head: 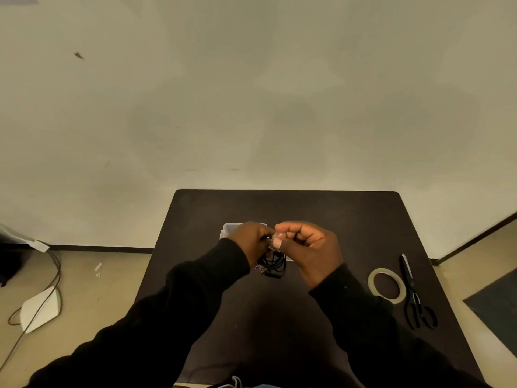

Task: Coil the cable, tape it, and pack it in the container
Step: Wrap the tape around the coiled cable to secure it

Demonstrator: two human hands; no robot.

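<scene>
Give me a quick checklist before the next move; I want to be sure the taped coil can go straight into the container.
1. Cable coiled into a bundle: ok, black loops hang below the hands.
2. Bundle held: ok, left hand grips its top.
3. Tape wrapped around the coil: cannot tell, right hand pinches what looks like a small clear piece at the bundle, but the wrap is hidden.
4. Container in reach: ok, it sits just behind the hands on the table.
5. Container open and free inside: cannot tell, hands cover most of it.
6. Tape roll and scissors out of the way: ok, both lie on the right.
</scene>
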